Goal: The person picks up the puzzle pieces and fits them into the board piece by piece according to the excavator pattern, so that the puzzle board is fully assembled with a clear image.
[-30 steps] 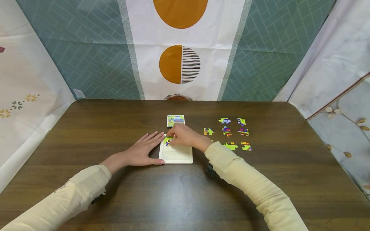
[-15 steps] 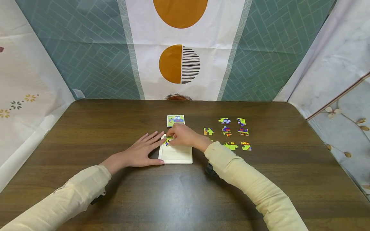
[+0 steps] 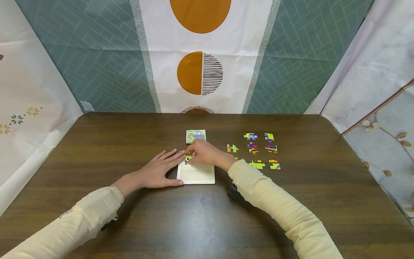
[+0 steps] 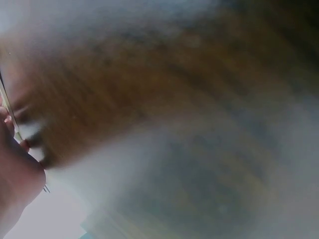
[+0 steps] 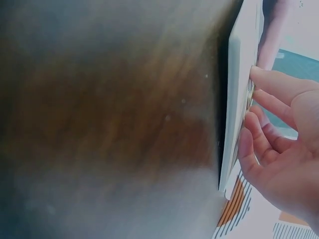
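A shallow cream puzzle tray (image 3: 197,175) lies on the table before me. My left hand (image 3: 158,169) is spread with straight fingers, its fingertips and thumb at the tray's left edge. With thumb and fingers, my right hand (image 3: 204,153) pinches a yellow-green and purple jigsaw piece (image 3: 186,160) at the tray's upper left corner. In the right wrist view, my right hand (image 5: 284,129) has its fingertips down on the tray (image 5: 241,74), seen edge-on; the piece is mostly hidden there. Only part of my left hand (image 4: 17,174) enters the left wrist view.
Just behind the tray lies a small picture card (image 3: 196,135) showing a digger. Several loose jigsaw pieces (image 3: 253,147) lie spread to the right on the brown wooden table (image 3: 129,133). My right forearm partly covers one piece (image 3: 235,158). Curtains hang behind and at both sides.
My right fingers have shifted slightly over the jigsaw piece, so less of its green upper edge shows. My left hand keeps its place at the tray. The head view has shifted a little.
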### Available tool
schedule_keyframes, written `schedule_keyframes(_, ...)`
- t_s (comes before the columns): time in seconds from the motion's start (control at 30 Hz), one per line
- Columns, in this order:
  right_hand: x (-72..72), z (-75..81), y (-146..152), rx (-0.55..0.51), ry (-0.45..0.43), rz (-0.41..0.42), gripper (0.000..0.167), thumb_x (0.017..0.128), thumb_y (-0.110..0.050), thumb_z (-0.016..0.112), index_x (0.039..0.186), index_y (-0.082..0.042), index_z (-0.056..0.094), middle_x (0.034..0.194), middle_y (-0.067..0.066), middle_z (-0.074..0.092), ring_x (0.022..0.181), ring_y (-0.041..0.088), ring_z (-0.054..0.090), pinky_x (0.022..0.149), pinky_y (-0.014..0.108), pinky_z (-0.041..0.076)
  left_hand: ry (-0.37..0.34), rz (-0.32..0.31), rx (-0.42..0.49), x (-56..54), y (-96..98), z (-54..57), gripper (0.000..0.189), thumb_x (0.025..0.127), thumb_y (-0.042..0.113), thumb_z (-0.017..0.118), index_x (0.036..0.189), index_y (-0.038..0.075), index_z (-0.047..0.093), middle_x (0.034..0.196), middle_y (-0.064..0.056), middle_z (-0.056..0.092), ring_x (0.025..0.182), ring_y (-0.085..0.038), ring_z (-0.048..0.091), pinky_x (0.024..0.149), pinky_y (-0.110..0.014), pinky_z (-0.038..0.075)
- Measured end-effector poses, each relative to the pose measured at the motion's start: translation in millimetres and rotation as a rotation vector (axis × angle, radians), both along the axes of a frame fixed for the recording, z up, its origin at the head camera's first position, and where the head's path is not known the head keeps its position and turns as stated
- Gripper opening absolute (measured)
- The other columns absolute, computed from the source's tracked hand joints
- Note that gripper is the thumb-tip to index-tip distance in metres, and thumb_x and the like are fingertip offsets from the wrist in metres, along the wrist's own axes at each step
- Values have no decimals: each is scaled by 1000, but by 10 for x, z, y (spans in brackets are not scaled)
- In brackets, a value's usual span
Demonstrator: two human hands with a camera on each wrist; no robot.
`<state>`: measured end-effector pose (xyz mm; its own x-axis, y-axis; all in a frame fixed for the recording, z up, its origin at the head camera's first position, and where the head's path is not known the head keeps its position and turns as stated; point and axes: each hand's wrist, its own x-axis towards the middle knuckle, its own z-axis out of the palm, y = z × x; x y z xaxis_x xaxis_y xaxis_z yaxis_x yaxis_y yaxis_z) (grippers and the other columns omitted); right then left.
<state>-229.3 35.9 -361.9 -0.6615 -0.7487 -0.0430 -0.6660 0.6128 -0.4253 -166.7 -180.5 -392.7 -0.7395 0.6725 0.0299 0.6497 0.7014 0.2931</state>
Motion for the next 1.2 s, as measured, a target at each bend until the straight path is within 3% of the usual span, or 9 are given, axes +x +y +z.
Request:
schedule_keyframes(0.27,1,32,44,-15,-43,-13,32,84,-9,74,115,0,69,98,7,63,87,18,59,78,24,47,-19,7,8,7,6,-3,87,86,61,59,152,9,33,158,-5,26,144,-32,19,113,-56,11)
schedule_keyframes(0.47,-29,41,126,-10,-81,-66,34,84,-6,72,118,-3,68,102,5,66,89,16,60,82,24,47,-34,15,17,4,9,-9,88,86,61,60,152,10,32,158,-5,25,144,-33,19,113,-56,11)
schedule_keyframes(0.8,-49,68,290,-43,-85,-119,23,85,-10,73,107,-3,71,96,3,68,87,16,60,78,25,49,-40,25,10,-1,16,-8,91,84,63,61,153,12,31,158,-5,24,144,-31,18,113,-55,10)
schedule_keyframes(1.2,-78,127,408,-40,-92,-133,29,87,-13,73,114,-2,69,106,6,66,91,18,59,82,28,49,-48,30,11,-10,10,-21,91,84,63,61,153,12,30,159,-4,23,145,-31,17,113,-56,9)
